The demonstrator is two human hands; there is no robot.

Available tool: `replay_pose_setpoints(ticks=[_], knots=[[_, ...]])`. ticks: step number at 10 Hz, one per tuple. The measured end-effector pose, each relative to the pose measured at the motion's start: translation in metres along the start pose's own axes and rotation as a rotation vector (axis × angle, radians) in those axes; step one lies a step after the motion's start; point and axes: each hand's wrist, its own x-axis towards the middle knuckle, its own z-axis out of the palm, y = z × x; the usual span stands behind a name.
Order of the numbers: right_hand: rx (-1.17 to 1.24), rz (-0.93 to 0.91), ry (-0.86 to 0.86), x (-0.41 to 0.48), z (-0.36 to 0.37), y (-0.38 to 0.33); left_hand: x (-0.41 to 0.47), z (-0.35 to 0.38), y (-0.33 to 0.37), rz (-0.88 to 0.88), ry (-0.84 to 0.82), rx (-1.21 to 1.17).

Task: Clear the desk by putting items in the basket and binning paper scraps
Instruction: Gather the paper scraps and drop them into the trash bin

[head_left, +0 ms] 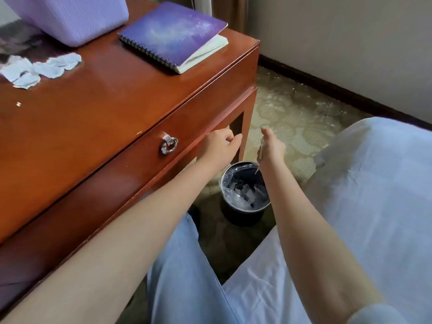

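A small black bin (244, 190) with a clear liner stands on the floor by the desk leg, with paper scraps inside. My right hand (271, 146) hovers just above its rim, shut on a paper scrap (261, 150) that hangs down toward the bin. My left hand (222, 143) is beside it, in front of the desk's drawer edge, fingers curled with nothing visible in it. Several torn white paper scraps (39, 69) lie on the wooden desk (105, 101) at the left. A purple basket (72, 17) stands at the desk's back. A purple spiral notebook (175, 33) lies near the desk's right corner.
The desk has a drawer with a metal ring pull (168, 145). A bed with a pale blue sheet (374, 183) lies to the right. My legs in light blue trousers (187, 277) are below. Patterned carpet (292, 118) runs to the wall.
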Motion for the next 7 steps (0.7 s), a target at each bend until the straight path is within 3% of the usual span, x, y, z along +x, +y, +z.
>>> replay_pose_setpoints(ticks=[2, 4, 6, 7], knots=[[-0.108, 0.170, 0.060, 0.078, -0.014, 0.047, 0.043, 0.057, -0.045, -0.250, -0.165, 0.084], [-0.120, 0.220, -0.021, 0.122, -0.022, 0.090, 0.067, 0.102, -0.077, -0.452, -0.340, 0.079], [-0.040, 0.382, 0.087, 0.151, -0.008, 0.108, 0.084, 0.131, -0.095, -0.559, -0.404, 0.041], [-0.044, 0.329, 0.040, 0.164, -0.006, 0.129, 0.089, 0.143, -0.102, -0.589, -0.395, 0.047]])
